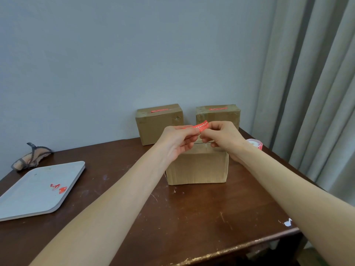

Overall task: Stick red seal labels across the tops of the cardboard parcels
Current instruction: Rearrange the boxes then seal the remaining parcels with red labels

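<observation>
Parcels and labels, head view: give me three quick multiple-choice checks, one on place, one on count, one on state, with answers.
1. Where does the grey tray lie?
A. left part of the table
B. on a parcel
C. by the curtain

2. How many parcels carry a red label on top?
A. none
B. two
C. three

3. What state is the red seal label in?
A. stuck on the near parcel
C. lying on the tray
B. held in the air by both hands

Answers: 1 A, it sits left of the arms. 2 B, the back left parcel and back right parcel show labels. 3 B, left hand and right hand pinch it above the near parcel.
</observation>
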`<move>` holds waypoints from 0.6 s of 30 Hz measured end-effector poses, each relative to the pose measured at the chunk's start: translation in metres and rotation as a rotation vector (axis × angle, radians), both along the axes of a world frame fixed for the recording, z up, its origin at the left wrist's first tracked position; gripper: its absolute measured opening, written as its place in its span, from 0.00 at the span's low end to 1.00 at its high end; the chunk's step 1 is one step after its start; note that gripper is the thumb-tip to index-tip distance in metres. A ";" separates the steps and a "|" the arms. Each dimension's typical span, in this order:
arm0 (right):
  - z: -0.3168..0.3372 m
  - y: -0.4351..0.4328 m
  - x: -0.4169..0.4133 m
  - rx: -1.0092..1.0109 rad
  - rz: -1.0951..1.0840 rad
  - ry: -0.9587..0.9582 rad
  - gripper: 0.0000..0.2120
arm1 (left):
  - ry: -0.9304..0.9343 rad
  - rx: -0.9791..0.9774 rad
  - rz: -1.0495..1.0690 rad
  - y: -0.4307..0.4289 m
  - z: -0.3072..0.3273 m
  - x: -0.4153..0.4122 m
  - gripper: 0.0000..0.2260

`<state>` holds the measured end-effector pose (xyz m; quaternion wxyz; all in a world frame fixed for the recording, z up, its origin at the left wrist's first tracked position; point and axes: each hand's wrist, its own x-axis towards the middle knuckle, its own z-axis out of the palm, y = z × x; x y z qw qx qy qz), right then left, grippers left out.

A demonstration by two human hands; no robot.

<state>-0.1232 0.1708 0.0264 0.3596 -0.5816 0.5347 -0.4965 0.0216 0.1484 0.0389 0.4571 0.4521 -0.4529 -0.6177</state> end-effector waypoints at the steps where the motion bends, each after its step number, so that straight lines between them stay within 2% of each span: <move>1: 0.000 0.000 0.000 -0.010 -0.002 0.009 0.04 | 0.004 0.002 0.001 0.000 0.000 0.000 0.11; 7: -0.002 -0.002 -0.001 -0.101 -0.049 0.150 0.06 | 0.021 0.017 0.012 0.001 0.000 0.000 0.12; 13: -0.006 0.000 -0.009 -0.080 -0.016 0.130 0.06 | 0.012 0.012 0.022 0.000 0.001 0.004 0.09; 18: -0.003 0.007 -0.007 -0.009 0.112 0.225 0.18 | -0.081 -0.064 0.055 -0.001 -0.001 0.006 0.10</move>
